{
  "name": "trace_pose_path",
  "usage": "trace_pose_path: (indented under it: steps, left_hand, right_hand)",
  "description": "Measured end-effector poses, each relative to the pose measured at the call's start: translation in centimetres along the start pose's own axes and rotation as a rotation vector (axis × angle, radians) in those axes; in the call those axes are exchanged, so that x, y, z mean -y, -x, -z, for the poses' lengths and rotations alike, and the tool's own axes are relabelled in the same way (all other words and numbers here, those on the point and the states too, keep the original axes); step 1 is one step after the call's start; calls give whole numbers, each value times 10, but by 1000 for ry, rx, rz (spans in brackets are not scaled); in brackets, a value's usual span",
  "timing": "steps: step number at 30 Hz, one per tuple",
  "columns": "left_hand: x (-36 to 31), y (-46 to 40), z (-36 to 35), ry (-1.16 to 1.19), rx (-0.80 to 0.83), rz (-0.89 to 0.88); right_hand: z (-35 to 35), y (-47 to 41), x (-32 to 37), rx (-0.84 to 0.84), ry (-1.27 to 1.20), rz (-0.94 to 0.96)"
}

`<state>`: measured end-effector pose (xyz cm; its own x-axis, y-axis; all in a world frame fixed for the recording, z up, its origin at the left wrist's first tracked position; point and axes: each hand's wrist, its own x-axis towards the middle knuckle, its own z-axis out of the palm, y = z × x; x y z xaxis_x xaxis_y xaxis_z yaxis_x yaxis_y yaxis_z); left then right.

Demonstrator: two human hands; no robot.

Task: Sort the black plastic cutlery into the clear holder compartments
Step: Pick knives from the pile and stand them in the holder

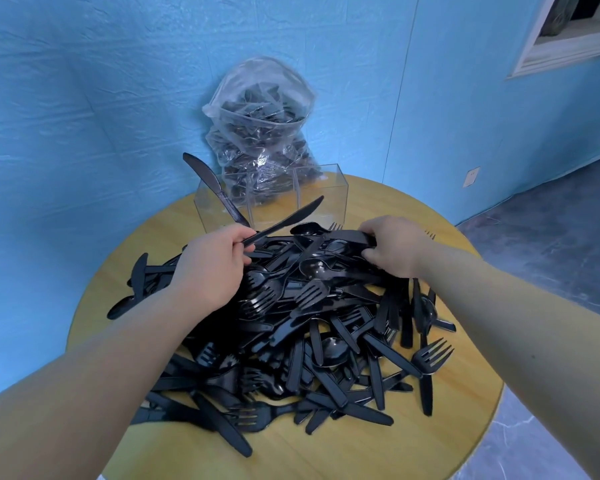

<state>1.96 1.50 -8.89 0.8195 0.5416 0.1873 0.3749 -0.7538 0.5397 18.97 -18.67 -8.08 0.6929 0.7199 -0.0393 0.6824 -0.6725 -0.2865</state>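
1. Left hand [211, 268] fingers pinch two knives [253, 216]; right hand [394, 245] fingers clamp cutlery atop the pile [309, 334] on the surface [361, 452].
2. The crossed knives may snag the holder [274, 199] just behind, or the disturbed heap may slide off the edge.

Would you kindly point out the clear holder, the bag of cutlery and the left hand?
clear holder [329, 199]: head view, front wall.
bag of cutlery [260, 133]: head view, middle of the bag.
left hand [212, 268]: head view, back of the hand.
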Motion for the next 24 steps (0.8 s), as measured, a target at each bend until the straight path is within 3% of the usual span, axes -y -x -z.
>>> trace_pose_path:
  steps: [4,10,15,24]
  left_hand:
    - [3,2,4,-9,-1,1]
    - [5,3,10,55,-22,20]
    - [2,7,16,57,-25,17]
    - [1,20,29,25,-56,12]
  right_hand:
    - [-4,-2,9,-59,-13,32]
    - [8,3,20,-187,-230,40]
    - [18,9,29,-186,-358,22]
    - [29,29,32,-199,-228,-32]
